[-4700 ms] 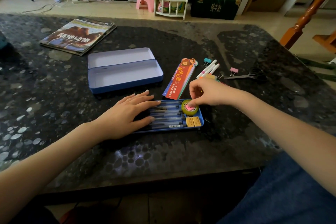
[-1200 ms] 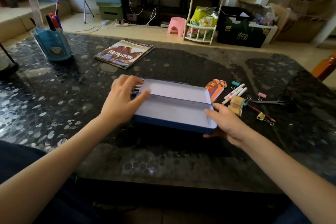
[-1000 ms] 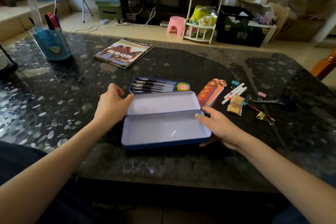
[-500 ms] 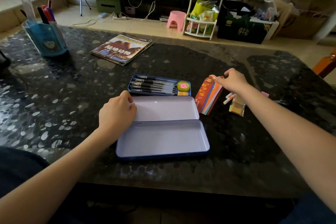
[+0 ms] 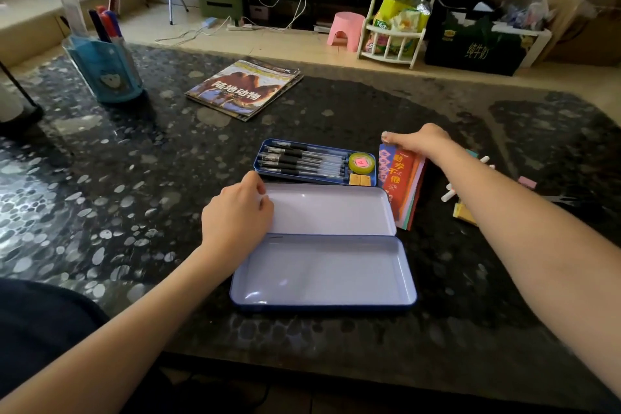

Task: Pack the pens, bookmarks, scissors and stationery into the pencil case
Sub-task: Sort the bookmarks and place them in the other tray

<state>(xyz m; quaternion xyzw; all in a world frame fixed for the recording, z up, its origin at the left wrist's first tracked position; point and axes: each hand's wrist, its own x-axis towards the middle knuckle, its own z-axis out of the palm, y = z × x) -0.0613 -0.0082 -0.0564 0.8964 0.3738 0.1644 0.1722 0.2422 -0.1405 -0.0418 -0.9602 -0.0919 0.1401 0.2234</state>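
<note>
Bookmarks (image 5: 401, 186) pinched at top by right grip (image 5: 418, 141), left grip (image 5: 237, 218) resting on case (image 5: 322, 269)

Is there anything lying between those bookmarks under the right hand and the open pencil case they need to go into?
Nothing visible does. The bookmarks lie right beside the open pencil case, at its right end, with only bare table between. The right hand rests on their far end. The tray of pens sits behind the case, out of the way.

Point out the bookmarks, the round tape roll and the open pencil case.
bookmarks (image 5: 401, 183), head view, red top card.
round tape roll (image 5: 361, 163), head view, pink centre.
open pencil case (image 5: 322, 270), head view, bare floor of near half.
</note>
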